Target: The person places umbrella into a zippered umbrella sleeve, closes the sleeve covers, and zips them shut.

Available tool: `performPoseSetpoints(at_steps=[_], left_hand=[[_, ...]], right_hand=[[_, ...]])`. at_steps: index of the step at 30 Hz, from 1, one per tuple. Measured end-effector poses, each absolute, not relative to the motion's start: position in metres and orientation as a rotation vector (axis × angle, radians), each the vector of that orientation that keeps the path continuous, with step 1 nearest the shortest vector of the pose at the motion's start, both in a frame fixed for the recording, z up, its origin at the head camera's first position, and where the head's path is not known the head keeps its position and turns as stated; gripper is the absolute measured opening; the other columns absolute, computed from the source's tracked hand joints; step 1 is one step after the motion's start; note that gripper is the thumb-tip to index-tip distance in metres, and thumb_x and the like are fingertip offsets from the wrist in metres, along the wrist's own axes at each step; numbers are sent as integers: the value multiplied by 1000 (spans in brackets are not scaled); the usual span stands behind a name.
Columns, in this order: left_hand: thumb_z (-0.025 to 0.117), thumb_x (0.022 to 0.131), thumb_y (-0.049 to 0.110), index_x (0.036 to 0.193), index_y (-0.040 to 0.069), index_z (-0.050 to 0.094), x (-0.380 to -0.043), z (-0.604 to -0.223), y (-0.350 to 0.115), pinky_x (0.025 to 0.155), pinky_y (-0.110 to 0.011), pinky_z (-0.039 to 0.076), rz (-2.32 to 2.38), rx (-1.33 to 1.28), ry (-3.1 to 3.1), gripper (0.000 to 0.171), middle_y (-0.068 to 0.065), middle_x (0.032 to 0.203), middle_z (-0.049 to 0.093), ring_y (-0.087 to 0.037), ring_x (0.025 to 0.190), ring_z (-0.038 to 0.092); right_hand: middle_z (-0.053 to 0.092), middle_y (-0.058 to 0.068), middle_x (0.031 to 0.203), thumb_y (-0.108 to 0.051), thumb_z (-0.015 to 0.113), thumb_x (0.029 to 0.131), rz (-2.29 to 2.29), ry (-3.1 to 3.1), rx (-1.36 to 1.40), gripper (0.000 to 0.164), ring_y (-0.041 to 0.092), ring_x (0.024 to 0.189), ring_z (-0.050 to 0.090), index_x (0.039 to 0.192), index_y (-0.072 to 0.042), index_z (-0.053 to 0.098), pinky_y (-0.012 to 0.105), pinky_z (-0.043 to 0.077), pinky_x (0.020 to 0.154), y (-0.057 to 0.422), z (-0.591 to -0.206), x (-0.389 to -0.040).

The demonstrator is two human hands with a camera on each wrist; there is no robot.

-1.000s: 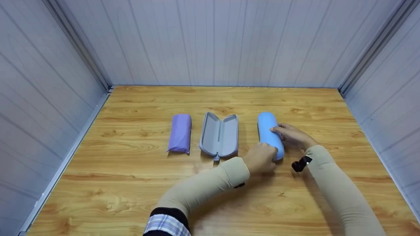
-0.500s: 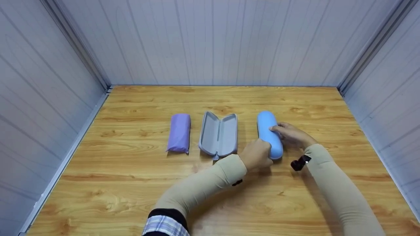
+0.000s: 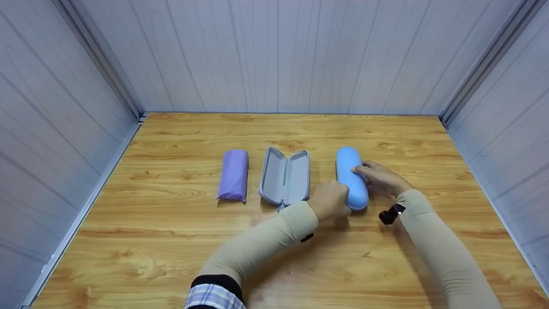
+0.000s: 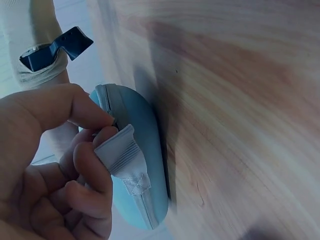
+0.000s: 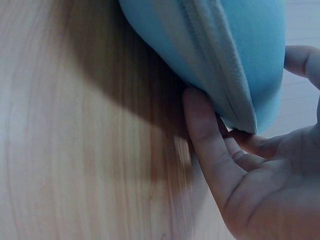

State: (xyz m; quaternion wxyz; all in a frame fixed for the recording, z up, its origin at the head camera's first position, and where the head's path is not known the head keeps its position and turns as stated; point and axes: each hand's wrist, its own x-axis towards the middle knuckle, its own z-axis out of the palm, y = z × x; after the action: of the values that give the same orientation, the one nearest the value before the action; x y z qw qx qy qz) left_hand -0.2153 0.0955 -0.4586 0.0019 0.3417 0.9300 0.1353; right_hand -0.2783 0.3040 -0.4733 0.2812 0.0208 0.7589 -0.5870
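A blue zippered glasses case [image 3: 348, 161] lies lengthwise on the table at the right, its zip shut along the stretch seen in the right wrist view. My right hand [image 3: 381, 178] grips it from the right side, thumb on top and fingers low against the edge. At the near end, my left hand [image 3: 329, 201] pinches the small zip pull between thumb and forefinger; the pull is mostly hidden. A grey fabric tab [image 4: 125, 155] sticks out from the case beside those fingers. To the left stands an open grey glasses case [image 3: 297, 178], both halves spread.
A purple wrapped packet [image 3: 233, 174] lies left of the grey case. Wood-grain table [image 3: 163, 240] spreads around everything, with pale panel walls [image 3: 279, 56] at the back and both sides. My left forearm passes close in front of the grey case.
My left hand has shifted a little leftward round the near end of the blue case. My right hand keeps its grip, and the other things stay put.
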Motion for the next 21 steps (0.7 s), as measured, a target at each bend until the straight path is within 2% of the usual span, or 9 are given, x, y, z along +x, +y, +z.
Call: performPoseSetpoints(at_steps=[3, 11, 21], left_hand=[[82, 78, 28, 83, 12, 69, -216, -457, 94, 50, -29, 49, 408, 1010, 2915, 22, 3, 72, 58, -11, 63, 52], [79, 80, 25, 87, 9, 69, -223, -456, 90, 51, -26, 48, 438, 990, 2895, 20, 3, 70, 56, -10, 62, 49], [80, 82, 28, 82, 7, 68, -231, -454, 84, 60, -30, 53, 460, 1069, 2933, 24, -1, 71, 63, -16, 64, 59]], right_hand=[[25, 27, 153, -35, 57, 101, -1588, 2000, 52, 89, 33, 131, 36, 158, 3, 0, 49, 33, 113, 304, -473, -278], [12, 29, 160, -35, 57, 101, -1601, 1972, 45, 92, 42, 143, 24, 158, 2, -5, 54, 29, 114, 304, -475, -280], [13, 29, 160, -34, 58, 100, -1589, 2003, 60, 91, 39, 142, 25, 159, 1, -3, 53, 28, 115, 304, -476, -281]])
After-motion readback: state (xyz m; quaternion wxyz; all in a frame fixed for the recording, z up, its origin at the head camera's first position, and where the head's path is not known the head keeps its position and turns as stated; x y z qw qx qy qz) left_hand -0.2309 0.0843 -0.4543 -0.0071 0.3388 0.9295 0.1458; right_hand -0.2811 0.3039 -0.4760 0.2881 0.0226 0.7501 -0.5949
